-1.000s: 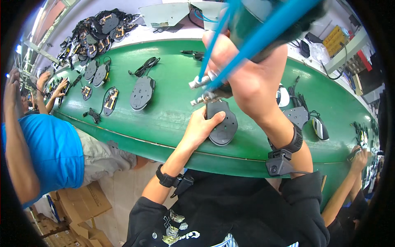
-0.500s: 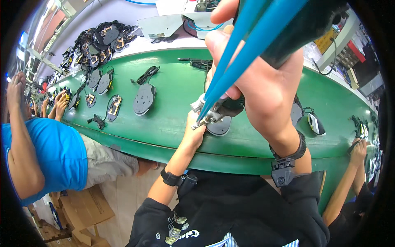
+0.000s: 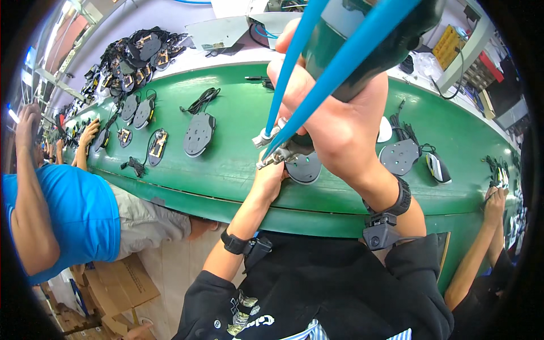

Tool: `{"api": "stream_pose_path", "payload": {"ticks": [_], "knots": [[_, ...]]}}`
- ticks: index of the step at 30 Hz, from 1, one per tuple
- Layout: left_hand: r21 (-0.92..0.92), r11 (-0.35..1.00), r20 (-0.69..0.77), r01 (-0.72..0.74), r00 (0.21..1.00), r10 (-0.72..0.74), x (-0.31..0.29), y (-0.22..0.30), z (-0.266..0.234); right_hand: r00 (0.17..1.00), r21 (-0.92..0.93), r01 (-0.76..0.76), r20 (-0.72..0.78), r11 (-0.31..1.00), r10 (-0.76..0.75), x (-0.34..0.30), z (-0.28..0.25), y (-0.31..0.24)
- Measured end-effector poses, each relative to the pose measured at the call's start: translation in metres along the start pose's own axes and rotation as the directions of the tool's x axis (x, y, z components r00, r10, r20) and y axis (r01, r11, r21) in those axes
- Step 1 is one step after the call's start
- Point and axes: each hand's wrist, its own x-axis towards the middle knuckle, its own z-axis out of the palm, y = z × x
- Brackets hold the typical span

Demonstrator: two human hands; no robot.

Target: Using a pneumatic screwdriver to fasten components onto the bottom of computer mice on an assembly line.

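Observation:
My right hand [image 3: 340, 122] is closed around a dark power screwdriver [image 3: 371, 45] with metal fittings and two blue air hoses [image 3: 334, 65]. The driver is tilted over a grey computer mouse base [image 3: 304, 169] on the green belt, and it hides much of that mouse. Against the left edge of this mouse rests my left hand [image 3: 270, 178]. Its fingers are mostly hidden behind the metal fittings and hoses, so their grip does not show. Where the driver's tip meets the mouse cannot be seen.
The green belt [image 3: 243, 195] carries a mouse base [image 3: 199, 135] with a coiled cable at left, and another base [image 3: 400, 157] and a white-and-black mouse [image 3: 437, 168] at right. A heap of mouse parts [image 3: 133, 59] lies behind. A co-worker in blue [image 3: 76, 215] stands at left; another's hands [image 3: 494, 204] work at right.
My right hand and the screwdriver have shifted left and slightly lower, uncovering the mouse base and cables to the right. My left hand has barely moved.

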Motion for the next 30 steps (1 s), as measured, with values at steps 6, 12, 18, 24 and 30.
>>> {"api": "stream_pose_path", "payload": {"ticks": [6, 12, 18, 24, 30], "knots": [[0.032, 0.997, 0.029, 0.068, 0.997, -0.069, 0.002, -0.002, -0.005, 0.995, -0.007, -0.094, 0.022, 0.996, 0.094, -0.002, 0.003, 0.001], [0.03, 0.999, 0.05, 0.03, 0.998, -0.031, 0.0, -0.005, -0.006, 0.998, -0.02, 0.06, -0.012, 0.998, -0.06, 0.005, 0.006, 0.009], [0.046, 0.998, 0.104, 0.031, 0.994, -0.035, 0.002, -0.005, -0.008, 0.999, -0.077, 0.002, -0.042, 0.997, -0.005, -0.001, 0.005, 0.008], [0.047, 0.992, 0.045, -0.12, 0.992, 0.118, 0.001, -0.005, 0.0, 0.996, -0.106, -0.017, 0.091, 0.994, 0.027, -0.005, 0.003, 0.006], [0.118, 0.993, 0.008, -0.025, 1.0, 0.024, 0.003, -0.01, -0.006, 0.993, -0.154, 0.036, 0.115, 0.987, -0.018, 0.003, 0.0, 0.006]]}}
